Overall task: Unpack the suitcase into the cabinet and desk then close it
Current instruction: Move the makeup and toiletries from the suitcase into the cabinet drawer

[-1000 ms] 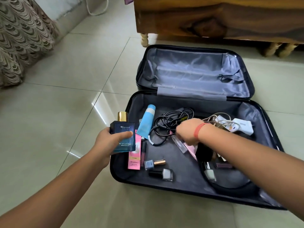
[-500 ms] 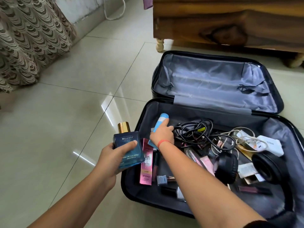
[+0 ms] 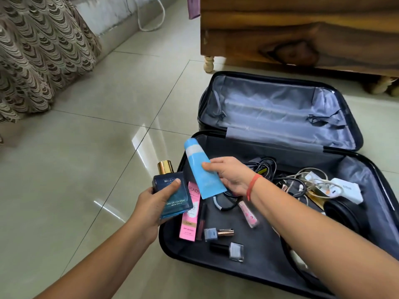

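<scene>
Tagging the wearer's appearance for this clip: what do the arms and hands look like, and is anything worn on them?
Both forearms are bare, with no sleeves in view. The right hand has a thin red-orange thread band around its wrist. The left hand shows no band or watch at its wrist. Neither hand is gloved.

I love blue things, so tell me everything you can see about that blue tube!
The blue tube is a light-blue, soft-looking plastic squeeze tube with a rounded cap, a whitish band below it and a flat crimped end. Its print is too blurred to read. It tilts, cap up and away, crimped end down. The right hand pinches its middle, holding it over the left side of the open suitcase.
</scene>
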